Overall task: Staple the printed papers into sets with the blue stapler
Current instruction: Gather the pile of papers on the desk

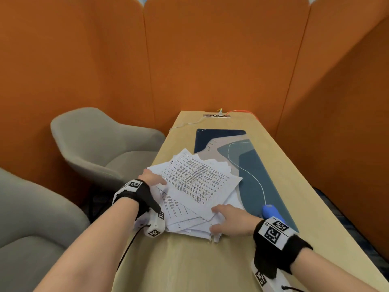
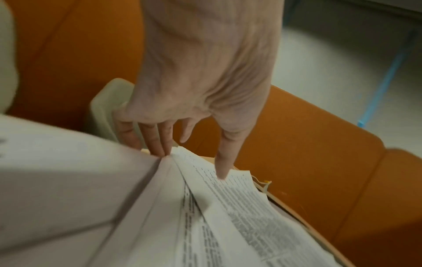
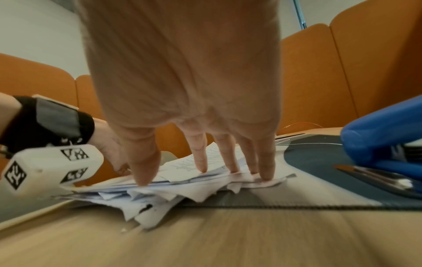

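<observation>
A loose, fanned pile of printed papers (image 1: 197, 182) lies partly on the desk mat (image 1: 252, 165) and partly on the wooden table (image 1: 189, 260). My left hand (image 1: 152, 177) is at the pile's left edge. In the left wrist view its straight fingers (image 2: 160, 144) meet the edge of the papers (image 2: 228, 216) and the thumb tip rests on the top sheet. My right hand (image 1: 227, 220) presses the near right corner, its spread fingertips (image 3: 202, 166) flat on the papers (image 3: 182, 186). The blue stapler (image 1: 271, 211) lies on the mat just right of that hand, untouched, and also fills the right edge (image 3: 376, 144) of the right wrist view.
Two grey armchairs (image 1: 94, 140) stand left of the narrow table. Orange partition panels (image 1: 210, 60) close in the back and both sides. A power socket (image 1: 216, 115) with cables sits at the table's far end. Bare wood lies in front of the pile.
</observation>
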